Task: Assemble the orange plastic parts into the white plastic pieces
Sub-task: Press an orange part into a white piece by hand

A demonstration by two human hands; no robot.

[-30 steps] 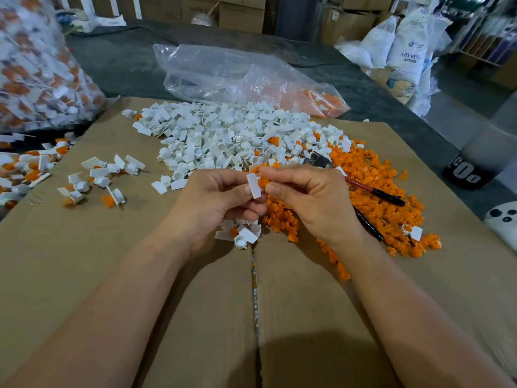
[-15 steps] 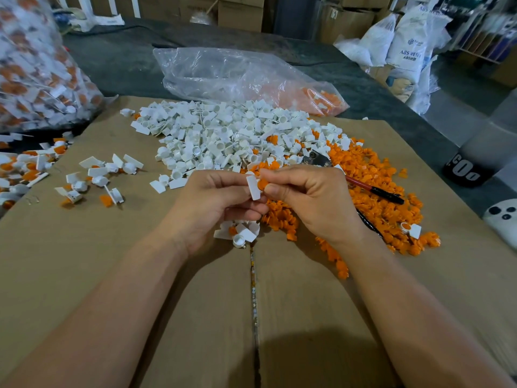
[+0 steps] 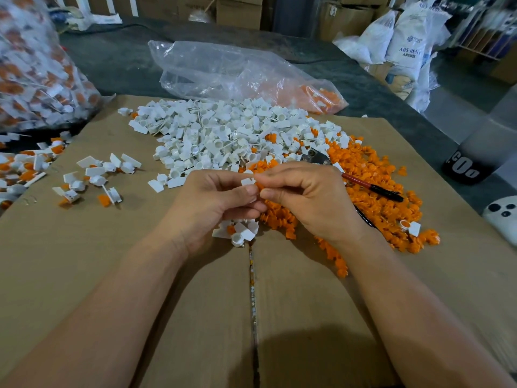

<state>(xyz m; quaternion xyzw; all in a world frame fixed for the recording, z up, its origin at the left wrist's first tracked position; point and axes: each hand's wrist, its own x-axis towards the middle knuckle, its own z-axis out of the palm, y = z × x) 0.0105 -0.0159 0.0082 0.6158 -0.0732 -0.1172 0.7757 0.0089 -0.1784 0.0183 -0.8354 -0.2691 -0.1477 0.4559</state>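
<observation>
My left hand (image 3: 212, 200) pinches a small white plastic piece (image 3: 248, 181) between thumb and fingers. Pressed against it from the right is an orange part (image 3: 259, 186), pinched by my right hand (image 3: 307, 200). The two hands meet above the cardboard sheet (image 3: 140, 275). A heap of loose white pieces (image 3: 223, 135) lies behind the hands. Orange parts (image 3: 372, 175) spread to the right of it. A few white pieces (image 3: 237, 232) lie just under my left hand.
Joined white-and-orange pieces (image 3: 95, 177) are scattered at the left. A full clear bag (image 3: 36, 68) stands far left, a flatter clear bag (image 3: 237, 74) behind the heap. A red-and-black pen (image 3: 372, 187) lies on the orange parts. White sacks (image 3: 405, 43) are at the back right.
The white piece has tilted from standing on end to lying flatter in my left fingers, and the orange part is pressed closer into it. Both hands stay in place.
</observation>
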